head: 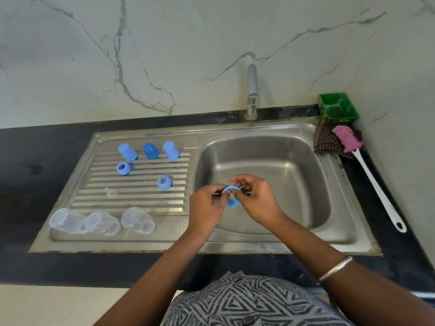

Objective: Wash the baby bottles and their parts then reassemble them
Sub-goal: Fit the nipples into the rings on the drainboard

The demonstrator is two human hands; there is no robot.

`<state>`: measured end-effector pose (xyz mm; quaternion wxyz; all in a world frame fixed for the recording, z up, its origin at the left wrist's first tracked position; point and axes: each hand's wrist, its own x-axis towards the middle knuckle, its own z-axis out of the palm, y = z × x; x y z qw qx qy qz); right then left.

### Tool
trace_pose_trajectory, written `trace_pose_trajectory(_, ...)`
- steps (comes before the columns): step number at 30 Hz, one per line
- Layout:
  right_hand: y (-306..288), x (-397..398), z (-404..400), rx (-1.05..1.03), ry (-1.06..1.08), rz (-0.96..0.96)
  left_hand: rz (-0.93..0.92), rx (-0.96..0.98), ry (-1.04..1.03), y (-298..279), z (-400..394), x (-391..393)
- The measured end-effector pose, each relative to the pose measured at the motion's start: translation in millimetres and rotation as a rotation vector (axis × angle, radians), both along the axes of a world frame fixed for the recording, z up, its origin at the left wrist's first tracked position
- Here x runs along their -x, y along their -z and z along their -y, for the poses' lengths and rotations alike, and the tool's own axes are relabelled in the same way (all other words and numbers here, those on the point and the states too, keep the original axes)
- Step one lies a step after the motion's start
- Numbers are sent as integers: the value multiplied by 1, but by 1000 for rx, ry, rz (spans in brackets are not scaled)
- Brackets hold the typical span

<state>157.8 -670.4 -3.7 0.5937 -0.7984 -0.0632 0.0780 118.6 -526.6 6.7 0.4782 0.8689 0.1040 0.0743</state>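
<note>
- Both hands over the sink basin [294, 161], near its left wall.
- Left hand [206, 205]: grip pinched on the rim of a blue collar ring [231, 196], held above the basin.
- Right hand [256, 198]: fingertips curled on the same ring from the other side, with a clear teat part at the fingers; details too small to tell.
- Silver bangle [336, 268] on the right wrist.
- Drainboard [98, 147], left of basin: three blue caps [127, 152] in a row at the far edge, standing mouth down.
- Nearer: a second blue ring [123, 168] lying alone; a third blue ring [164, 181] with a clear teat seated in it.
- A loose clear teat [110, 192] lies on the ridges, apart from the rings.
- Three clear bottles [68, 220] at the near edge, side by side, upside down.
- Tap [252, 90] behind the basin.
- Dark tabletop [35, 184], right rear corner: green tub [338, 107], checked cloth [326, 140], pink-headed bottle brush [347, 138] with a white handle.
</note>
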Motion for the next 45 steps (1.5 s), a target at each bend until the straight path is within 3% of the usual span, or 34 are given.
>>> trace_pose_trajectory(6, 3, 3, -6, 85, 56, 74, -55, 113, -56, 5, 1, -2)
trace_pose_trajectory(11, 8, 9, -10, 2, 115, -30, -83, 285, -173, 1, 4, -1)
trace_pose_trajectory(14, 7, 10, -9, 29, 112, 25, -94, 231, -86, 0, 1, -1)
trace_pose_trajectory(19, 5, 2, 0, 161, 14, 206, 30, -93, 61, -5, -5, -4)
trace_pose_trajectory(22, 1, -3, 1, 195, -37, 234, 34, -179, 118, -6, -11, -7)
trace_pose_trajectory(31, 1, -4, -7, 193, -4, 218, 25, -68, 1, -5, -8, -2)
trace_pose_trajectory(37, -1, -2, -7, 0, 60, -25, -5, 34, -117, 3, -12, -5)
trace_pose_trajectory(45, -5, 0, -10, 166, 19, 60, -16, -90, -54, -7, -9, 0)
